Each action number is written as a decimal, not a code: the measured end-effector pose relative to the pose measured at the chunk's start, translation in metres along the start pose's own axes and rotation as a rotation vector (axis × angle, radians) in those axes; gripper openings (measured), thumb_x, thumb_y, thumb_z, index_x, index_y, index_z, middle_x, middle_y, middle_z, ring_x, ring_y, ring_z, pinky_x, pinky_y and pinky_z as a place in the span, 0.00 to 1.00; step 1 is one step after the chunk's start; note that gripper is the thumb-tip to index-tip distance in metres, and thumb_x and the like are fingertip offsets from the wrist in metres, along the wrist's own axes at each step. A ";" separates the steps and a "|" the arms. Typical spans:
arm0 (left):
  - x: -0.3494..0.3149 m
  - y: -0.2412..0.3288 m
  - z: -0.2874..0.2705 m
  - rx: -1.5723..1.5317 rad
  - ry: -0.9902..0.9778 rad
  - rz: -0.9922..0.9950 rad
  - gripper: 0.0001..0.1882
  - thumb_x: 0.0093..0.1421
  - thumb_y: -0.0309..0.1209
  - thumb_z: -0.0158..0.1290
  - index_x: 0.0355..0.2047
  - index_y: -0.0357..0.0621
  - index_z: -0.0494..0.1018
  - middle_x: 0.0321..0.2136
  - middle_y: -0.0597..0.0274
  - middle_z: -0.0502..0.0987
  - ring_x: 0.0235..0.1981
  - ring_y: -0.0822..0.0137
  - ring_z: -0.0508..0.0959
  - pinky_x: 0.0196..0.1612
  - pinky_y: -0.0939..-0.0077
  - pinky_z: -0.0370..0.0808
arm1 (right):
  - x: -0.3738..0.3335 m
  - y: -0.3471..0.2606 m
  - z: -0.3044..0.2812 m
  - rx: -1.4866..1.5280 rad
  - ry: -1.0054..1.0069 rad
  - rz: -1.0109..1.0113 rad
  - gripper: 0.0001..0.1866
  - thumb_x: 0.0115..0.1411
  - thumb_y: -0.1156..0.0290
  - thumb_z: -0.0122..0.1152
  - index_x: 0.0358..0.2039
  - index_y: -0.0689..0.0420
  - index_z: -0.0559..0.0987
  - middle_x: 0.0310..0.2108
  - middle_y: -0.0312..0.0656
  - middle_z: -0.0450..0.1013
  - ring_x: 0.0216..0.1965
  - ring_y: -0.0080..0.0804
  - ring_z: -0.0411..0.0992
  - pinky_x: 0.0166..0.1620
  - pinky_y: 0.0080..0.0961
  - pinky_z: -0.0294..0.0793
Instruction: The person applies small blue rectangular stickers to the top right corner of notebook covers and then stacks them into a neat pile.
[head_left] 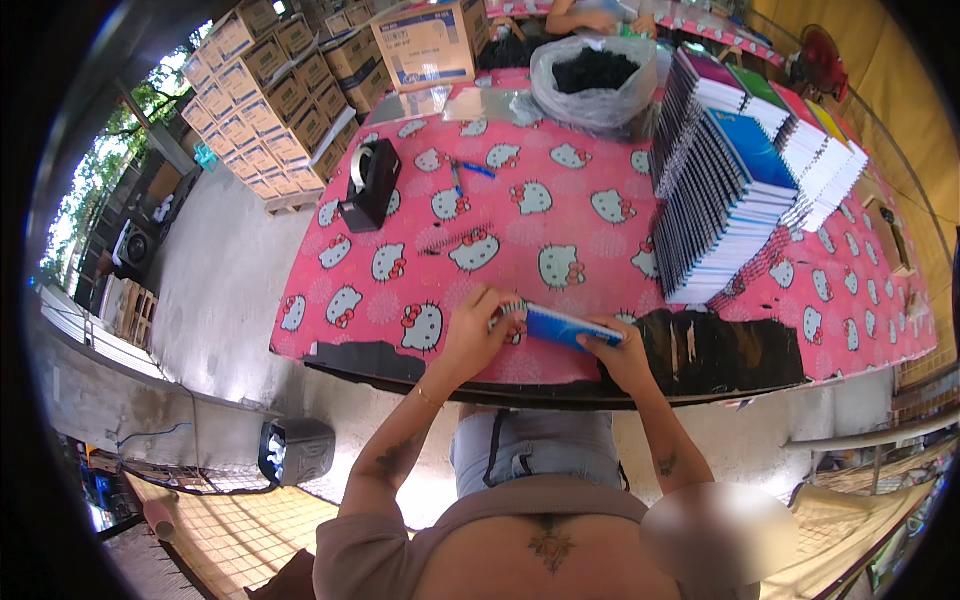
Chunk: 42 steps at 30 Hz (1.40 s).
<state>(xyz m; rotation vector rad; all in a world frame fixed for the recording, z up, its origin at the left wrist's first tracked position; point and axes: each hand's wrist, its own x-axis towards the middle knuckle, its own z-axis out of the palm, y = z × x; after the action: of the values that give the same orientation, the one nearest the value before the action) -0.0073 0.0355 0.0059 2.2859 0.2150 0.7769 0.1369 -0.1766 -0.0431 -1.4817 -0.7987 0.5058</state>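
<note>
In the head view, holding a blue-covered spiral-bound notebook [565, 328] in 2 bare hands near the front edge of a desk covered in pink cat-printed sheeting [620, 250]. Gripping its left end with the curled fingers of the left hand [480, 328]; pinching its right end between thumb and fingers of the right hand [624, 358]. Cannot tell resting on the desk from hovering just above. Just right of the right hand, see a torn black patch [715, 352]. Farther right, have a tall stack of blue-covered, black-coiled notebooks [725, 205], before stacks with purple, green, red and yellow covers [765, 100]. Beyond the left hand, see a thin dark coil-like strip [458, 241], 2 blue pens [478, 171] and a black tape dispenser [372, 190]. At the far side, notice a clear plastic bag [546, 108] filled with black material, near a brown cardboard box [425, 50].
</note>
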 end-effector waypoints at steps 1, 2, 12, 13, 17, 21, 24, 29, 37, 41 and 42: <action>0.002 0.008 -0.005 -0.007 -0.052 0.018 0.09 0.60 0.26 0.58 0.40 0.38 0.77 0.27 0.55 0.76 0.27 0.61 0.78 0.31 0.71 0.73 | -0.001 0.000 -0.003 -0.036 -0.006 -0.020 0.11 0.57 0.78 0.67 0.42 0.62 0.81 0.34 0.33 0.77 0.37 0.18 0.71 0.43 0.19 0.71; 0.004 0.012 -0.008 -0.013 -0.104 0.036 0.09 0.60 0.26 0.58 0.40 0.38 0.77 0.27 0.55 0.76 0.27 0.61 0.78 0.31 0.70 0.74 | -0.002 0.000 -0.005 -0.001 -0.024 -0.020 0.12 0.56 0.78 0.67 0.42 0.62 0.81 0.36 0.35 0.77 0.38 0.19 0.71 0.44 0.19 0.71; 0.014 0.027 -0.010 0.439 -0.172 0.418 0.12 0.56 0.32 0.61 0.39 0.44 0.74 0.34 0.59 0.74 0.32 0.55 0.76 0.34 0.64 0.72 | -0.010 -0.022 -0.001 0.087 -0.041 0.067 0.12 0.57 0.77 0.67 0.42 0.63 0.82 0.37 0.36 0.78 0.38 0.20 0.72 0.46 0.20 0.71; 0.013 0.026 -0.009 0.388 -0.172 0.391 0.12 0.57 0.33 0.60 0.39 0.44 0.74 0.35 0.60 0.74 0.32 0.56 0.76 0.36 0.64 0.72 | -0.012 -0.025 0.000 0.104 -0.036 0.075 0.12 0.58 0.77 0.67 0.43 0.63 0.82 0.36 0.36 0.77 0.38 0.20 0.72 0.46 0.20 0.71; 0.014 0.026 -0.012 0.322 -0.268 0.213 0.18 0.57 0.41 0.59 0.44 0.44 0.73 0.40 0.57 0.73 0.37 0.54 0.75 0.45 0.58 0.69 | -0.014 -0.035 0.004 0.136 -0.024 0.065 0.14 0.58 0.75 0.66 0.45 0.63 0.81 0.36 0.36 0.77 0.38 0.20 0.72 0.44 0.19 0.72; 0.007 0.054 0.004 0.638 -0.010 0.320 0.32 0.59 0.54 0.53 0.53 0.42 0.69 0.53 0.46 0.70 0.55 0.49 0.70 0.55 0.45 0.63 | -0.018 -0.051 0.013 0.197 0.059 0.082 0.14 0.58 0.74 0.67 0.45 0.64 0.81 0.36 0.36 0.77 0.37 0.19 0.71 0.44 0.18 0.71; -0.033 0.048 0.024 0.770 -0.165 0.254 0.43 0.58 0.58 0.51 0.64 0.40 0.60 0.64 0.42 0.60 0.66 0.46 0.58 0.62 0.32 0.50 | -0.018 -0.061 0.020 0.316 0.187 0.202 0.14 0.58 0.74 0.67 0.45 0.64 0.81 0.36 0.35 0.76 0.37 0.19 0.71 0.44 0.18 0.71; 0.009 0.049 0.007 0.713 -0.062 0.187 0.46 0.57 0.53 0.54 0.67 0.35 0.54 0.68 0.40 0.53 0.70 0.42 0.50 0.63 0.26 0.39 | -0.015 -0.054 0.028 0.270 0.129 0.117 0.15 0.56 0.72 0.70 0.44 0.60 0.81 0.31 0.31 0.75 0.32 0.17 0.71 0.36 0.18 0.71; 0.010 0.053 0.008 0.860 -0.041 0.242 0.48 0.59 0.62 0.47 0.67 0.36 0.55 0.67 0.41 0.55 0.69 0.45 0.54 0.64 0.29 0.43 | -0.023 -0.049 0.022 0.226 0.077 0.147 0.14 0.58 0.74 0.67 0.44 0.63 0.81 0.36 0.34 0.77 0.37 0.18 0.72 0.42 0.18 0.73; -0.018 0.051 0.023 0.685 -0.236 0.298 0.49 0.58 0.63 0.48 0.66 0.34 0.55 0.66 0.39 0.56 0.69 0.44 0.55 0.64 0.31 0.44 | -0.020 -0.061 0.011 0.297 0.134 0.154 0.15 0.58 0.75 0.67 0.46 0.64 0.80 0.37 0.34 0.77 0.37 0.17 0.72 0.41 0.16 0.73; -0.030 0.054 0.027 0.641 -0.223 0.355 0.50 0.57 0.63 0.48 0.66 0.33 0.55 0.66 0.38 0.56 0.69 0.43 0.54 0.64 0.31 0.45 | -0.020 -0.058 0.012 0.288 0.111 0.149 0.15 0.58 0.75 0.67 0.46 0.64 0.80 0.36 0.34 0.77 0.36 0.17 0.72 0.42 0.16 0.73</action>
<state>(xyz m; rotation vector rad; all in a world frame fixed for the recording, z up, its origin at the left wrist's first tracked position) -0.0186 -0.0309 0.0124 3.0534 -0.0636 0.6787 0.1048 -0.1868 0.0099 -1.2937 -0.5063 0.6178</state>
